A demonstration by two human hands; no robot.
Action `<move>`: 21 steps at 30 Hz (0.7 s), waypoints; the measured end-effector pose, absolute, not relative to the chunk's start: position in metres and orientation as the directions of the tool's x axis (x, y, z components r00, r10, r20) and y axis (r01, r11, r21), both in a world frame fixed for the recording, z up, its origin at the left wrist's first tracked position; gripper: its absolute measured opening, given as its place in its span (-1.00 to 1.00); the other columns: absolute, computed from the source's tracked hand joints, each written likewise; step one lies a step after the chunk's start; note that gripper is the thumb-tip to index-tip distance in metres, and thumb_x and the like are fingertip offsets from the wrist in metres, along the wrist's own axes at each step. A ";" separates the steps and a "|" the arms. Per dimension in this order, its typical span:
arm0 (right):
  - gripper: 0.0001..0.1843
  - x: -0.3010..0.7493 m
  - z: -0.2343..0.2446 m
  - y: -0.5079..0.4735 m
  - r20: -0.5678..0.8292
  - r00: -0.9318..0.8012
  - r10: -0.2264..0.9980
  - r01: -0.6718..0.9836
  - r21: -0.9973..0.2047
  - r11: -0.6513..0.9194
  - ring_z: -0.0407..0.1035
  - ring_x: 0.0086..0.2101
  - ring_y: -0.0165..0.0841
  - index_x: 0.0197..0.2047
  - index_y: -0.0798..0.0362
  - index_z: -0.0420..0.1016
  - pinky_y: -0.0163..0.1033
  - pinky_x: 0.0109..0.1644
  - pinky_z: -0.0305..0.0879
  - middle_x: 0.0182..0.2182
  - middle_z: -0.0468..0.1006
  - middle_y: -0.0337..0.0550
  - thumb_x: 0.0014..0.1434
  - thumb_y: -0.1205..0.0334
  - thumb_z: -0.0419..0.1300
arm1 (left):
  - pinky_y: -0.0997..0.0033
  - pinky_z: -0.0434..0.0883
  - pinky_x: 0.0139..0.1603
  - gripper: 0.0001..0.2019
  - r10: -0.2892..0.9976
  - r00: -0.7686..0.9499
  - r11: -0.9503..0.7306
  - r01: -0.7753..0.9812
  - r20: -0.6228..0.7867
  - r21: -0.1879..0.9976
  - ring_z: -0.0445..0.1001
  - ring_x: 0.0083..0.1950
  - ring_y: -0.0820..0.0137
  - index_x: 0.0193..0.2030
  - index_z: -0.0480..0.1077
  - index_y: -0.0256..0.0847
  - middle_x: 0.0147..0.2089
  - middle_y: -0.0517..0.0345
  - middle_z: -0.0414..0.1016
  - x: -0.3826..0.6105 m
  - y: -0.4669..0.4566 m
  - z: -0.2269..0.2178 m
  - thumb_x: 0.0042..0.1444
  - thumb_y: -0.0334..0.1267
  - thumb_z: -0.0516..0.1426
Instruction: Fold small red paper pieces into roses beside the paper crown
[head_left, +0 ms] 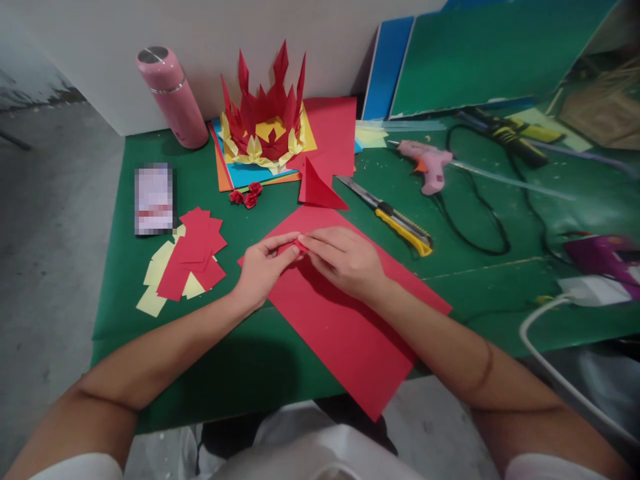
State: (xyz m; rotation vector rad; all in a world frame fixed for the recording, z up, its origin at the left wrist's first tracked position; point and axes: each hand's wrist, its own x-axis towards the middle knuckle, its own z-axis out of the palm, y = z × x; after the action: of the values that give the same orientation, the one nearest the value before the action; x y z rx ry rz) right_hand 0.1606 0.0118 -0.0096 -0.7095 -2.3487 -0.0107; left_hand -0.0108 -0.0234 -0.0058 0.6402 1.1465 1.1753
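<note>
Between my two hands is a small folded piece of red paper (301, 246), mostly covered by the fingers. My left hand (267, 263) pinches it from the left with thumb and forefinger. From the right, my right hand (347, 260) closes its fingertips on the same piece. Both hands are over a large red paper sheet (350, 333) that lies at an angle and juts past the table's front edge. A folded red paper triangle (320, 190) stands just beyond the sheet's far corner. Small red paper roses (250, 195) sit to its left.
A red and yellow paper crown (263, 137) rests on stacked coloured paper. At left are cut red strips (193, 250), a blurred-out rectangular item (154, 199) and a pink bottle (173, 97). Rightward lie a yellow cutter knife (395, 223), pink glue gun (425, 160) and white power strip (595, 291).
</note>
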 end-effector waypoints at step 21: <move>-0.92 0.158 -0.005 0.009 0.672 -0.400 0.624 0.455 -0.446 0.771 0.54 -0.33 -0.30 -0.27 -0.03 0.51 -0.16 -0.22 0.46 -0.35 0.65 -0.16 0.20 0.34 0.21 | 0.33 0.54 -0.14 -0.67 0.945 -0.014 0.305 -0.326 -0.328 0.894 0.58 -0.26 0.39 -0.24 0.60 -0.19 -0.20 0.05 0.64 -0.011 -0.025 -0.003 -0.16 -0.11 0.39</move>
State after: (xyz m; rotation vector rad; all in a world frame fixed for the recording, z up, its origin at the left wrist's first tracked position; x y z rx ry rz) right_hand 0.1576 0.0093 -0.0049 -0.8052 -2.0630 0.2376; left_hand -0.0114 -0.0253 -0.0029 0.7019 1.1533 1.1517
